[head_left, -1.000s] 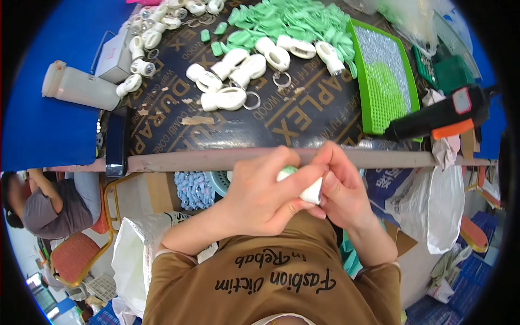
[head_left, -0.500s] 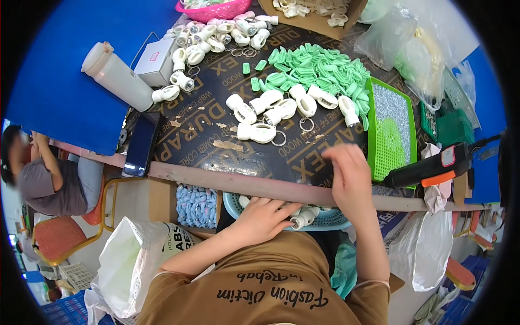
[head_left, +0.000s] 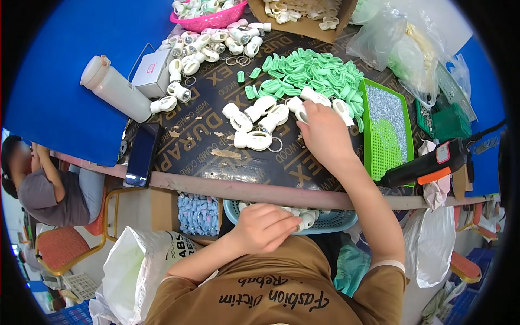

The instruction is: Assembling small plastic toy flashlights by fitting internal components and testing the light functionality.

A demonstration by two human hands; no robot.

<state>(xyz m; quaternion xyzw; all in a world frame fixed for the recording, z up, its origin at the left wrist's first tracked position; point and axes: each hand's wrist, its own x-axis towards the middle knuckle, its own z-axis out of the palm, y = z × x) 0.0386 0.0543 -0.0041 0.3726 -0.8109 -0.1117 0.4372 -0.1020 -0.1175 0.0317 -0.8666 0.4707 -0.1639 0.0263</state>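
My right hand [head_left: 328, 132] reaches across the table, its fingers closed around a white keychain light [head_left: 299, 110] in the loose group. Its ring is hidden behind the hand. More white keychain lights [head_left: 253, 141] lie to its left, one with a metal ring. Near my lap, my left hand [head_left: 265, 229] is closed, fingers bent together, above the edge of a blue basket [head_left: 341, 221]. Whatever those fingers hold is hidden. Beside their tips, white lights [head_left: 307, 219] rest in the basket. Behind my right hand lies a heap of green plastic pieces [head_left: 319, 70].
A green tray [head_left: 371, 135] of small silvery parts stands at right, with a black and orange tool [head_left: 425, 165] by it. At left are a white bottle [head_left: 116, 89], a phone [head_left: 142, 154] and piled lights [head_left: 200, 49]. A pink basket [head_left: 211, 20] and carton [head_left: 311, 32] stand behind.
My right hand has moved forward from the table's near edge onto a white keychain light. My left hand has lifted slightly from the basket, and its spread fingers have drawn together.
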